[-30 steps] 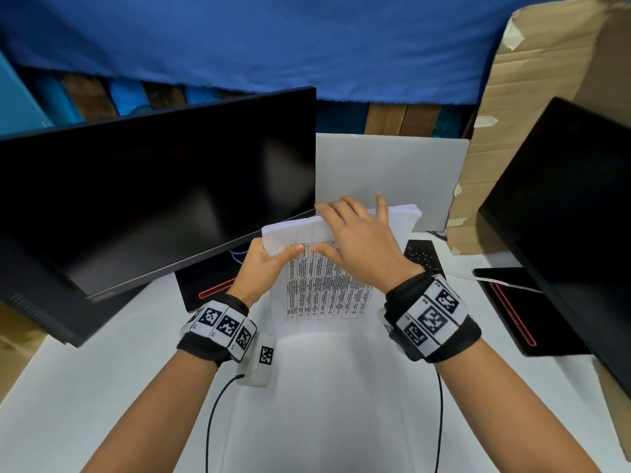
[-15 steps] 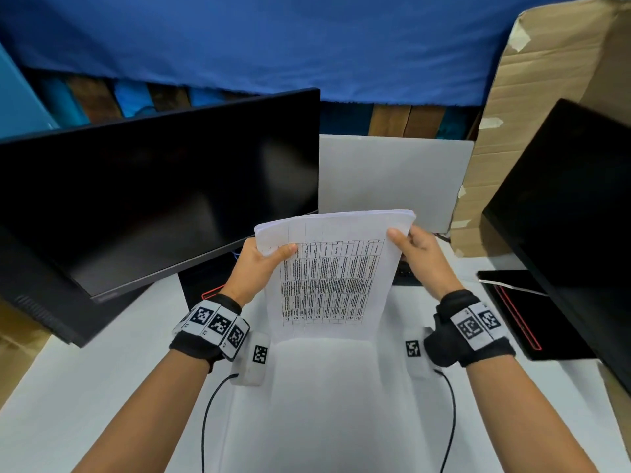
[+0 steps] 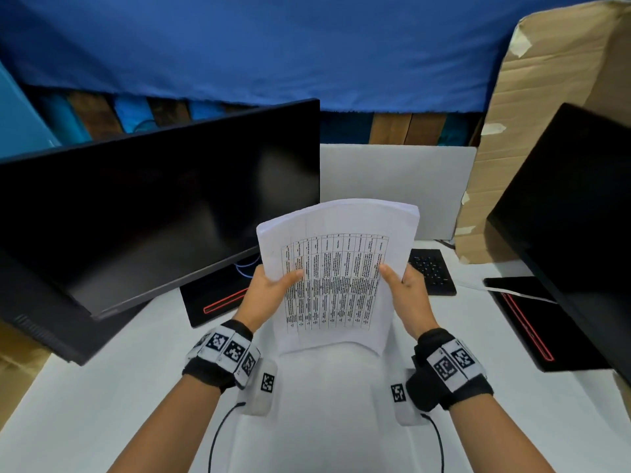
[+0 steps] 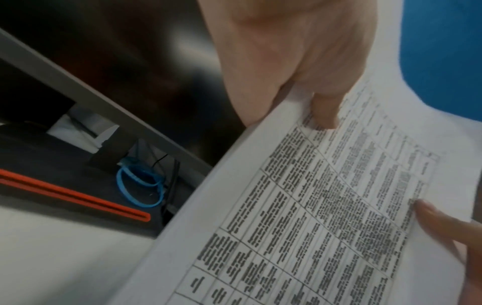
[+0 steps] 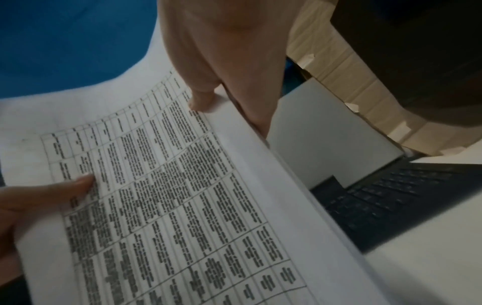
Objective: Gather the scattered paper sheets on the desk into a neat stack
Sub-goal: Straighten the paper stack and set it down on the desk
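A stack of white paper sheets with a printed table on top stands nearly upright above the white desk, its lower edge close to the desk. My left hand pinches the stack's left edge, thumb on the printed face. My right hand pinches the right edge the same way. The left wrist view shows the sheets under my left thumb. The right wrist view shows the sheets with my right thumb on them. The fingers behind the stack are hidden.
A large black monitor leans at the left, and another dark screen stands at the right. A black keyboard lies behind the sheets. A white board and a cardboard box stand at the back.
My right hand left the top of the stack and took its right edge. Both hands then slid down the sides and the stack rose more upright, closer to me.
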`<state>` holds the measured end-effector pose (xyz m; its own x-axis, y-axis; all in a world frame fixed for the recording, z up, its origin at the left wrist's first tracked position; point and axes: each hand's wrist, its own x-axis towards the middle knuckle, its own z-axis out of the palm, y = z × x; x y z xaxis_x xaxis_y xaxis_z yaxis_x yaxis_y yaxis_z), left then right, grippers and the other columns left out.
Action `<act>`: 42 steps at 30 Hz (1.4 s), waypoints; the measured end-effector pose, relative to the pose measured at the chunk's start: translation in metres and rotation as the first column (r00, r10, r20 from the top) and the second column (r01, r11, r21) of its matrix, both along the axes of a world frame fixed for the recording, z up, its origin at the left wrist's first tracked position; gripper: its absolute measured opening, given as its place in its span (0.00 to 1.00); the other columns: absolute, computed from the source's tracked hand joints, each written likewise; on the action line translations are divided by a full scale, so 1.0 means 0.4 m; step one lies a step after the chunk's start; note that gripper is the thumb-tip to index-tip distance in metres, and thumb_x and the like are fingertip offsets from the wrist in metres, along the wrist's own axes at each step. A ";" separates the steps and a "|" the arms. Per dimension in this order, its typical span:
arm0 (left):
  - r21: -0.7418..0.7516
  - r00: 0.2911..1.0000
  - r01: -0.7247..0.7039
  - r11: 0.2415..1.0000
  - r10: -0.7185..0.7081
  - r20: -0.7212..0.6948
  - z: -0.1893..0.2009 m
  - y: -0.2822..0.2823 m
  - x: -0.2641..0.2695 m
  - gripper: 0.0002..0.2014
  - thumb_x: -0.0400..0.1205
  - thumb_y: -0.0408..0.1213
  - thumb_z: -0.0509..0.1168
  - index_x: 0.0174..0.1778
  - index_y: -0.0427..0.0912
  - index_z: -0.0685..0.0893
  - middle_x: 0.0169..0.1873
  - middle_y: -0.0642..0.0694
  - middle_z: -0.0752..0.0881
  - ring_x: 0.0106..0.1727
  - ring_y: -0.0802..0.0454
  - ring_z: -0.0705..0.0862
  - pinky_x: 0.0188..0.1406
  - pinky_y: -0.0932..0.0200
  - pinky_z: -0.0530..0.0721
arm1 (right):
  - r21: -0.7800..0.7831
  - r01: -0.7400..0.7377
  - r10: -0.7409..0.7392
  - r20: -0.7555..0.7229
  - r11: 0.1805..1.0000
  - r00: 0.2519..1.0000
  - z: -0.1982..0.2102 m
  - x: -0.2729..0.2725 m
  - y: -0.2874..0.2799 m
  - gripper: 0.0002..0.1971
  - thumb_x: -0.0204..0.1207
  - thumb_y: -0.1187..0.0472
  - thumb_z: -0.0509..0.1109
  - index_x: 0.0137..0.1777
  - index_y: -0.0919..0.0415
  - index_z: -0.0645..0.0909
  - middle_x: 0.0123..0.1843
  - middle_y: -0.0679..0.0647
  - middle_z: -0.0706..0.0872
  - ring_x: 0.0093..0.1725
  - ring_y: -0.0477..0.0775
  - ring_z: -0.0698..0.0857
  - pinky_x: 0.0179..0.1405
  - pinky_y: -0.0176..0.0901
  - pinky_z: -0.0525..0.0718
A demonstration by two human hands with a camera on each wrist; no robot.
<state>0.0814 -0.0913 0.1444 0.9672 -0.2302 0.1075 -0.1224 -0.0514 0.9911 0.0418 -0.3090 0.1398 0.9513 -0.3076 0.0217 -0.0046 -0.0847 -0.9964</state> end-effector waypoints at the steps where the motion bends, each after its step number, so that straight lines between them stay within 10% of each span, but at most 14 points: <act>1: -0.016 1.000 -0.011 1.000 0.011 0.024 0.010 0.000 0.002 0.16 0.77 0.32 0.66 0.47 0.62 0.78 0.47 0.62 0.84 0.46 0.76 0.84 0.48 0.73 0.81 | 0.011 0.007 -0.007 0.034 1.000 0.999 0.010 0.000 0.000 0.17 0.79 0.65 0.61 0.68 0.61 0.75 0.57 0.49 0.84 0.56 0.47 0.83 0.60 0.37 0.81; 6: -0.066 0.997 -0.022 0.998 0.027 0.071 0.019 0.017 -0.002 0.17 0.75 0.28 0.69 0.46 0.60 0.80 0.41 0.61 0.88 0.46 0.71 0.86 0.45 0.74 0.85 | 0.009 -0.010 0.009 0.105 1.000 0.994 0.024 -0.005 -0.003 0.12 0.78 0.65 0.63 0.58 0.50 0.78 0.50 0.39 0.84 0.46 0.28 0.85 0.51 0.26 0.83; 13: -0.021 1.000 -0.009 1.000 0.009 -0.025 -0.024 0.021 -0.011 0.13 0.75 0.29 0.68 0.44 0.56 0.83 0.36 0.69 0.90 0.44 0.68 0.88 0.44 0.70 0.86 | 0.047 -0.016 0.015 0.020 0.999 1.000 -0.041 -0.024 0.009 0.14 0.77 0.66 0.64 0.62 0.56 0.79 0.55 0.49 0.86 0.58 0.49 0.84 0.62 0.46 0.81; 20: 0.005 0.998 0.007 1.000 -0.006 -0.058 -0.051 0.025 -0.013 0.15 0.75 0.30 0.68 0.48 0.58 0.81 0.41 0.61 0.89 0.46 0.70 0.87 0.45 0.72 0.85 | 0.030 -0.069 0.070 -0.048 0.997 0.996 -0.079 -0.036 0.005 0.15 0.78 0.65 0.64 0.63 0.53 0.77 0.53 0.40 0.84 0.52 0.34 0.83 0.52 0.27 0.81; 30: 0.144 0.977 0.011 0.990 0.020 -0.211 -0.139 0.037 -0.024 0.21 0.77 0.38 0.67 0.66 0.42 0.76 0.61 0.47 0.83 0.62 0.51 0.81 0.67 0.54 0.75 | -0.028 -0.049 0.041 -0.214 0.998 0.976 -0.146 -0.042 0.010 0.17 0.76 0.67 0.66 0.65 0.67 0.77 0.59 0.57 0.83 0.57 0.52 0.81 0.58 0.40 0.78; 42: 0.198 0.937 0.073 0.978 0.000 -0.348 -0.164 0.136 -0.027 0.10 0.76 0.31 0.68 0.53 0.45 0.82 0.47 0.49 0.86 0.49 0.55 0.85 0.53 0.58 0.84 | -0.039 -0.219 0.197 -0.306 0.975 0.931 -0.171 -0.058 0.063 0.17 0.72 0.67 0.71 0.62 0.66 0.80 0.55 0.54 0.85 0.53 0.54 0.84 0.56 0.42 0.81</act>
<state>0.0705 -0.0369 0.0787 0.9265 -0.2472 -0.2836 0.2189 -0.2591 0.9407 0.0187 -0.2837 0.0713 0.9596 -0.1101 -0.2591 -0.2759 -0.1861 -0.9430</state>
